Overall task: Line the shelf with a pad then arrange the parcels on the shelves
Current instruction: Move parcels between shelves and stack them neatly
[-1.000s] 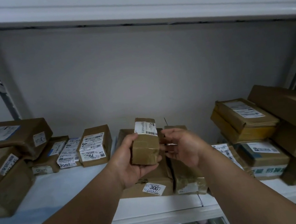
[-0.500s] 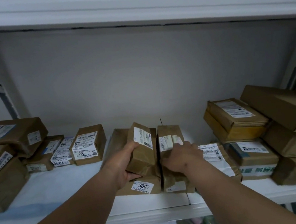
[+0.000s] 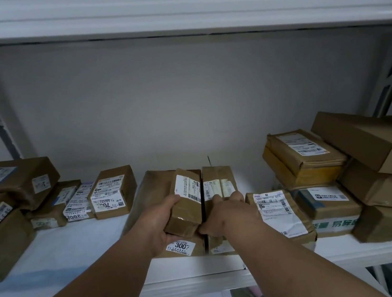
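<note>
The left hand (image 3: pixel 159 224) grips a small brown parcel (image 3: pixel 186 203), tilted atop the box labelled 3007 (image 3: pixel 180 246). The right hand (image 3: pixel 223 213) rests on the neighbouring parcel (image 3: pixel 218 182); its grip cannot be told. Under them the white pad (image 3: pixel 77 241) already lines the shelf. Stacks (image 3: pixel 303 159) either side look placed; this parcel remains unsettled.

Both your bare forearms reach forward and up, converging at the middle. Your left hand (image 3: pixel 159 224) cups a parcel (image 3: pixel 186 204), thumb on top, fingers curled beneath. Your right hand (image 3: pixel 223 215) lies knuckles-up, fingers bent over the neighbouring box (image 3: pixel 217 183), thumb tucked low.
</note>
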`<state>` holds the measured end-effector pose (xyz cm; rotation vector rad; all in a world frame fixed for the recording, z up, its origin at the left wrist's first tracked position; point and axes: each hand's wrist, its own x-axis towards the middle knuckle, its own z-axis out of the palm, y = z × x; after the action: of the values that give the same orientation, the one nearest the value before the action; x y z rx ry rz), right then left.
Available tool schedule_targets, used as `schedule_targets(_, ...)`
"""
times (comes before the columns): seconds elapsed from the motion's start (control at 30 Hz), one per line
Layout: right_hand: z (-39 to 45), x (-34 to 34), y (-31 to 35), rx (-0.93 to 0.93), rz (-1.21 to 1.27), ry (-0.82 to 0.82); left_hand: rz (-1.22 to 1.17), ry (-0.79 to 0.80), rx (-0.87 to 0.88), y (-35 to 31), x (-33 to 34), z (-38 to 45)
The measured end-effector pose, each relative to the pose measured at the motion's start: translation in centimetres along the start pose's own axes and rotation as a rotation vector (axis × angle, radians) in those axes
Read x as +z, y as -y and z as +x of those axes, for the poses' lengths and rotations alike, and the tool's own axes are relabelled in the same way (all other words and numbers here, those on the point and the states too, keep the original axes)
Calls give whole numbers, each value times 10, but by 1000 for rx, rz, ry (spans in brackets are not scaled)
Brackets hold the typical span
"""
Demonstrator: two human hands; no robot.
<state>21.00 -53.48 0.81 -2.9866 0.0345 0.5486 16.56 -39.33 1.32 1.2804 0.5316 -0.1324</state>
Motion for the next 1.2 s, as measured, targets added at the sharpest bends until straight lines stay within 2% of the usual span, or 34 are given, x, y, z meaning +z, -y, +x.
schedule_targets(0.13, -2, 1, -4, -11, 185, -78, -76, 4, -10, -4, -5, -3)
schedule_targets(0.37, 0, -36, -18, -34, 440, -250, -299, -53, 18, -14, -15, -11)
schedule_targets(0.47, -6, -49, -31, -74, 735, -273, -351, -72, 26, -16, -14, -18)
schedule_targets(0.53, -13, -55, -40, -107, 998, -208, -383, -74, 39, -16, -11, -23)
schedule_targets(0.67, -31, -57, -61, -208, 1467, 125, -428, -57, 97, -19, 0, -38)
schedule_targets(0.83, -47, -49, -83, -290, 1845, 335, -482, 9, 135, -20, 12, -57)
schedule_targets(0.93, -60, -45, -92, -325, 1940, 430, -514, 37, 138, -20, 18, -70)
schedule_targets(1.03, -76, -43, -98, -339, 1933, 480, -520, 67, 148, -19, 20, -85)
schedule_targets(1.2, -109, -38, -98, -392, 1866, 461, -517, 129, 161, -21, 15, -117)
